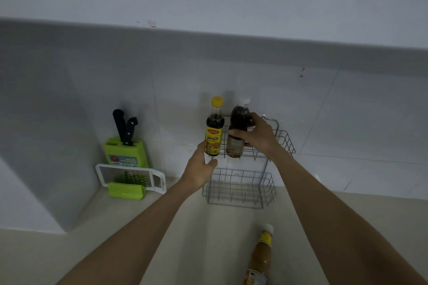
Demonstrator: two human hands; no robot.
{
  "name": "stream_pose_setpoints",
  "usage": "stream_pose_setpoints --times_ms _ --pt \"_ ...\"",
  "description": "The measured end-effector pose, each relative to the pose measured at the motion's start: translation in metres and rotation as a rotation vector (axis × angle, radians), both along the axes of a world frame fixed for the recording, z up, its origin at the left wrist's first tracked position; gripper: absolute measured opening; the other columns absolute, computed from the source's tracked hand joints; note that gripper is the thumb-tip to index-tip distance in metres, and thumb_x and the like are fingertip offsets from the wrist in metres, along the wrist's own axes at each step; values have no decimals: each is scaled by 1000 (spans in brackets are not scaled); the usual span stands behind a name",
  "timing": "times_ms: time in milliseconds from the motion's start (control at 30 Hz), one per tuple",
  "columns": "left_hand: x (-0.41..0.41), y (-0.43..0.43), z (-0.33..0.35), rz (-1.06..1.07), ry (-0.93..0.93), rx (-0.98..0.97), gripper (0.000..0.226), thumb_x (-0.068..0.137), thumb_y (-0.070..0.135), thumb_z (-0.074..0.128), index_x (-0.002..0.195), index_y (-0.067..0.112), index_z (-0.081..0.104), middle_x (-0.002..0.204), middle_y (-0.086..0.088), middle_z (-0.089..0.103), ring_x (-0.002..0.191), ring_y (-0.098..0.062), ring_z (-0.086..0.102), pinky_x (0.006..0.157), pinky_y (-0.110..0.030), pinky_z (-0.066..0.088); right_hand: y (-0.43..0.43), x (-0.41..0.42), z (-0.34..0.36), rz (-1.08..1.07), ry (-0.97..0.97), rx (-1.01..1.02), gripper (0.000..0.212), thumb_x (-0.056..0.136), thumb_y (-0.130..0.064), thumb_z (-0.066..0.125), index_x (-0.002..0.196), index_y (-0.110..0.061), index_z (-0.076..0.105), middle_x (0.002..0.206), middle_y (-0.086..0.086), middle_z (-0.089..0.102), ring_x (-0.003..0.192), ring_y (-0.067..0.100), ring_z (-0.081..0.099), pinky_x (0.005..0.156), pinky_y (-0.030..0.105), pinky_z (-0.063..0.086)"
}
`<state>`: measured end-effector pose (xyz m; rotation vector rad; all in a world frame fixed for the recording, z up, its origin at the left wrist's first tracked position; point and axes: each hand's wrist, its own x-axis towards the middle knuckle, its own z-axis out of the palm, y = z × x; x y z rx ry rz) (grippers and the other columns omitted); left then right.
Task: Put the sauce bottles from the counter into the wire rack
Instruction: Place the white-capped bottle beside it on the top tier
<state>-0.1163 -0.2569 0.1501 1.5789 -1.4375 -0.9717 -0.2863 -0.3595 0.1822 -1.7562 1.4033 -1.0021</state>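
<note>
I have the dark white-capped bottle [238, 132] upright in my right hand [259, 134], fingers wrapped round its middle, its foot inside the upper tier of the wire rack [284, 143]. It stands just right of the yellow-capped bottle [215, 132], whose base my left hand [200, 166] cups, I judge to steady it while its neighbour goes in. An orange sauce bottle [260, 259] waits on the near counter [196, 238], and the green knife block [125, 150] stands far left.

Upper basket [284, 143] left half taken by yellow-capped bottle [215, 132] and dark bottle [238, 132], right half open, lower basket [240, 192] free
</note>
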Motion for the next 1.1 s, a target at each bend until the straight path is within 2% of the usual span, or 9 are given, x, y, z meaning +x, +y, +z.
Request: stream_pose_setpoints --times_ms 133,233,333,467,600,667,800,1000,1100 --pt "2 -2 -1 -2 3 1 62 95 12 49 148 21 19 151 -1 35 136 -22 36 99 -20 25 1 2 -5 53 81 53 69 74 -57 71 132 -26 49 126 2 59 113 22 58 93 46 53" --pt "4 -2 -1 -6 2 -2 61 95 12 49 148 21 21 150 -1 36 135 -22 37 99 -21 25 -1 -5 -3 130 -28 182 52 76 -44 69 123 -37 51 127 -4 59 116 17 56 102 46 46" --pt "5 -3 -1 -8 7 0 59 95 12 48 147 22 21 150 -2 36 135 -23 37 101 -22 26 0 -4 -2 160 -40 162 49 79 -33 73 124 -29 53 121 2 63 108 19 61 95 43 52" --pt "4 -2 -1 -5 10 0 59 95 13 48 147 22 21 150 -2 36 135 -23 38 99 -22 26 6 6 -1 59 97 17 69 74 -45 77 129 -18 47 110 -1 57 101 20 60 85 42 56" --pt "5 -2 1 -11 17 -5 58 96 13 48 147 21 22 149 -2 37 134 -22 38 100 -21 26 5 1 4 142 145 154 66 82 -50 65 139 -29 38 121 -8 51 111 17 54 92 41 52" --pt "6 -2 2 -19 16 -9 58 96 13 48 147 22 22 149 -2 37 135 -22 37 101 -23 26 4 -4 5 196 119 227 60 83 -38 62 138 -34 38 133 -6 53 117 16 53 94 42 52" --pt "6 -1 3 -35 14 -26 62 96 13 47 149 24 18 153 1 32 138 -22 33 106 -25 26 2 -8 1 249 124 186 66 84 -23 67 142 -29 37 136 -4 52 121 13 52 89 37 55" --pt "5 -2 1 -26 20 -35 61 95 11 48 148 24 21 150 0 36 135 -20 37 101 -22 25 3 -2 -9 138 123 54 68 73 -35 80 128 -21 44 116 -5 57 108 17 58 89 41 53" --pt "6 -2 2 -35 19 -31 62 95 11 48 148 24 20 150 0 35 136 -20 36 101 -22 25 1 2 -11 119 80 101 74 71 -42 80 129 -20 40 126 -2 56 113 17 56 97 38 47"
